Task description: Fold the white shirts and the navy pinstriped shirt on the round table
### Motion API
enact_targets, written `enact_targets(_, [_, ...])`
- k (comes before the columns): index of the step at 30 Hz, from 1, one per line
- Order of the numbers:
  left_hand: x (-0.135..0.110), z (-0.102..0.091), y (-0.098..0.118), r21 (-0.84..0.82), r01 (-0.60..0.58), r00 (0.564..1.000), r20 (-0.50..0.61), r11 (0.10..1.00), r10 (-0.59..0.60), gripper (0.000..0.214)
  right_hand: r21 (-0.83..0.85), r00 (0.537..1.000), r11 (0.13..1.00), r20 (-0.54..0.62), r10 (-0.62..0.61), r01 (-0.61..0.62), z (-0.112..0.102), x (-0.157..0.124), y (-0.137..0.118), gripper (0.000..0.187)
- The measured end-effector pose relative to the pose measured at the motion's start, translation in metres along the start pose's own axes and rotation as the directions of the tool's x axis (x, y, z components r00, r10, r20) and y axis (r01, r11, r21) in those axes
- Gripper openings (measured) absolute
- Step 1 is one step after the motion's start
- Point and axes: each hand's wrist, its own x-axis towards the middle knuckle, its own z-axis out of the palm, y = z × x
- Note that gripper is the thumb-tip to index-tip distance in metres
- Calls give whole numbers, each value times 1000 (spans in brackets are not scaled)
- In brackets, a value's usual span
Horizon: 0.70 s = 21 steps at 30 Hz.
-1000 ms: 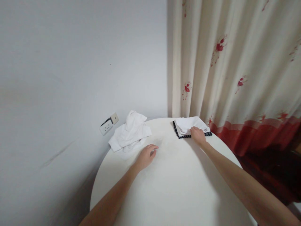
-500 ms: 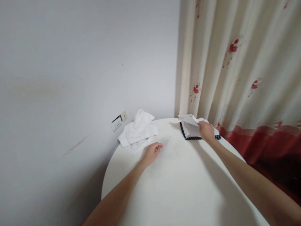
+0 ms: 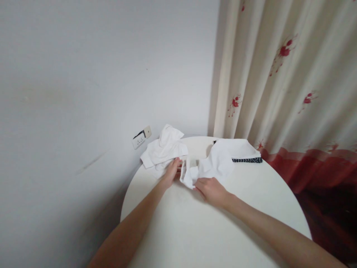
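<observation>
A white cloth stretches from the folded stack at the right to the middle of the table. My right hand is closed on its near edge, where the fabric bunches up. Beside the cloth's left end is my left hand, its fingers stretched out and apart; whether they touch the fabric I cannot tell. Just behind my left hand lies a crumpled white cloth heap. Under the stretched cloth, a dark patterned cloth edge shows at the right.
The round white table stands against a pale wall. A socket sits on the wall left of the crumpled heap. To the right hangs a cream and red floral curtain, close to the table's edge.
My right hand has moved left and nearer from the stack, drawing the white cloth across the table. My left hand has shifted slightly up and left, and its fingers have opened out.
</observation>
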Motion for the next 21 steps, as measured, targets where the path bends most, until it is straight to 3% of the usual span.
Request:
enact_targets(3, [0, -11, 2, 138, -59, 997, 52, 989, 52, 54, 136, 980, 973, 52, -194, 185, 13, -8, -24, 24])
enact_targets(6, [-5, -20, 7, 159, -52, 959, 285, 986, 5, 60, 344, 947, 893, 33, -320, 290, 11, -8, -31, 19])
enact_targets(8, [-9, -23, 11, 189, -84, 909, 418, 978, -3, 55, 410, 972, 882, -64, -227, 233, 5, -2, -17, 21])
enact_targets(10, [-12, -22, 15, 232, -133, 896, 444, 964, 17, 47, 346, 983, 935, -182, -14, 78, 0, 6, 13, 27])
enact_targets(11, [-13, -21, 17, 256, -152, 900, 435, 955, 27, 46, 279, 968, 960, -231, 98, -30, -1, 10, 33, 29])
enact_targets(13, [-16, -19, 21, 310, -166, 912, 410, 936, 26, 48, 152, 943, 963, -217, 253, -224, 0, 16, 75, 32])
enact_targets(15, [-21, -19, 26, 374, -196, 913, 407, 906, 30, 55, 51, 923, 930, -114, 368, -364, 3, 20, 115, 41])
enact_targets(18, [-29, -23, 33, 514, -342, 892, 441, 786, 100, 56, -27, 924, 923, -4, 383, -383, 6, 20, 154, 44])
enact_targets(21, [-35, -21, 32, 628, -474, 853, 500, 617, 148, 31, -80, 942, 940, 21, 334, -332, 1, 16, 172, 32])
